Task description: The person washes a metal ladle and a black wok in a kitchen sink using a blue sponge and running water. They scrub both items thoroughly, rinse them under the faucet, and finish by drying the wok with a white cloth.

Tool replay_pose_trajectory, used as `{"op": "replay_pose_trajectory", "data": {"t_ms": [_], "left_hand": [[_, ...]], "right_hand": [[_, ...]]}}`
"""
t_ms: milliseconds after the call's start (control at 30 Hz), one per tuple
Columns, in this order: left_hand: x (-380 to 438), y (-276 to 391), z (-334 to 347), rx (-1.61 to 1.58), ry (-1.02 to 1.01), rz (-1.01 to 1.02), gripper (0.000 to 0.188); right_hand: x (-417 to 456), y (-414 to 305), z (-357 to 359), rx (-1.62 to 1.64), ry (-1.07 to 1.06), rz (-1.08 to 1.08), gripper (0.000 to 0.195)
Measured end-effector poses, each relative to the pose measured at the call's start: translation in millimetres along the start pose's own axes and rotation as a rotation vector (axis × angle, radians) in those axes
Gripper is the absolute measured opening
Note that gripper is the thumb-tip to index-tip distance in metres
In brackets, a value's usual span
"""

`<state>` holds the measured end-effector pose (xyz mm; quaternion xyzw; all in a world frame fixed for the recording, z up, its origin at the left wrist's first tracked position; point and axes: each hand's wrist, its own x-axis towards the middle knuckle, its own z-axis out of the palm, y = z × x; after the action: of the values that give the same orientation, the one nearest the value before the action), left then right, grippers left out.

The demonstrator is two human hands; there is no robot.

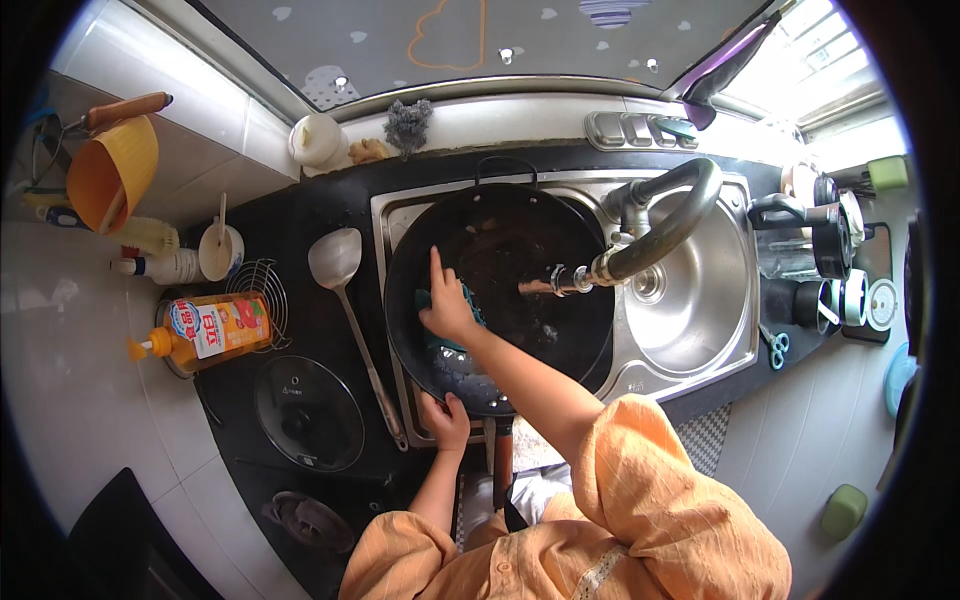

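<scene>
A large black wok rests over the left sink basin, its wooden handle pointing toward me. My left hand grips the near-left rim, thumb on top. Inside the wok, my right hand presses a teal scrubbing cloth against the left inner wall. Its index finger stretches out toward the far side, and the hand hides part of the cloth. Wet, sudsy streaks show on the wall below it. The metal faucet reaches over the wok from the right; whether water runs is unclear.
The right sink basin lies beside the wok. On the left are a metal spatula, an orange soap bottle, a glass lid and a wire rack. Scissors and a blender jug sit at right.
</scene>
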<state>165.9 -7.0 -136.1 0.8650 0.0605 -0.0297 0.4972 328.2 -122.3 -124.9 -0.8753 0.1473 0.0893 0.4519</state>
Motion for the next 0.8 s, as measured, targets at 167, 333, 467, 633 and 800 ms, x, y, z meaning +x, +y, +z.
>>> {"op": "replay_pose_trajectory", "data": {"t_ms": [167, 333, 467, 633, 800], "left_hand": [[2.2, 5.2, 2.6, -0.002, 0.074, 0.027, 0.032], [3.9, 13.3, 0.8, 0.013, 0.056, 0.007, 0.033], [3.1, 11.2, 0.3, 0.020, 0.050, 0.080, 0.039], [1.7, 9.0, -2.7, 0.043, -0.002, -0.022, 0.041], [1.2, 8.5, -3.1, 0.017, -0.020, -0.005, 0.038]], "right_hand": [[-12.2, 3.7, 14.2, -0.123, -0.010, -0.030, 0.102], [11.3, 8.8, 2.6, 0.084, -0.006, 0.001, 0.103], [-5.8, 9.0, 12.4, -0.063, -0.047, -0.056, 0.106], [9.6, 3.3, 0.9, 0.096, -0.058, 0.070, 0.107], [6.8, 7.4, -1.0, 0.153, -0.056, 0.106, 0.108]]}}
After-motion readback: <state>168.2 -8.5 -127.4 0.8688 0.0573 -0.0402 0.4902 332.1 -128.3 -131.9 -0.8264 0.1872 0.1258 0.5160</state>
